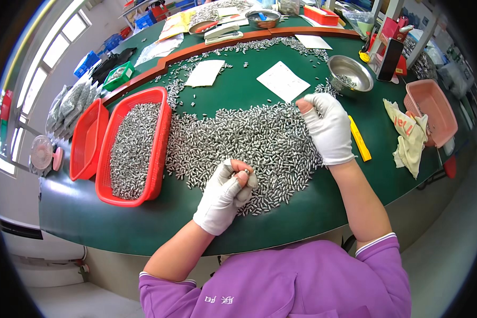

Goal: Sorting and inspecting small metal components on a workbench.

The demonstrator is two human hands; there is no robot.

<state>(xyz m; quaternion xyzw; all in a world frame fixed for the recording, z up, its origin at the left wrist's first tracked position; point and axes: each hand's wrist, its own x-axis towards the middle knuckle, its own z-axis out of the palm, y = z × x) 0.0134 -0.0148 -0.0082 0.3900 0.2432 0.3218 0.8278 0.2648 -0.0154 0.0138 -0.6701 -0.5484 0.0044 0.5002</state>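
Note:
A broad pile of small, silvery, ridged metal parts [249, 140] covers the middle of the green table. Over its near edge, my left hand [225, 196], in a white glove with bare fingertips, is closed. A small metal part [247, 171] shows between its thumb and fingers. My right hand [327, 130], gloved the same way, is above the pile's right edge with its fingers curled in against the thumb. What it holds, if anything, is hidden.
Left of the pile, a red basket [164, 139] full of the parts stands beside another red basket [85, 151]. A steel bowl [367, 79], yellow strip [359, 139], cloth [408, 139] and pink basin [444, 114] lie to the right. Paper sheets [283, 80] lie beyond the pile.

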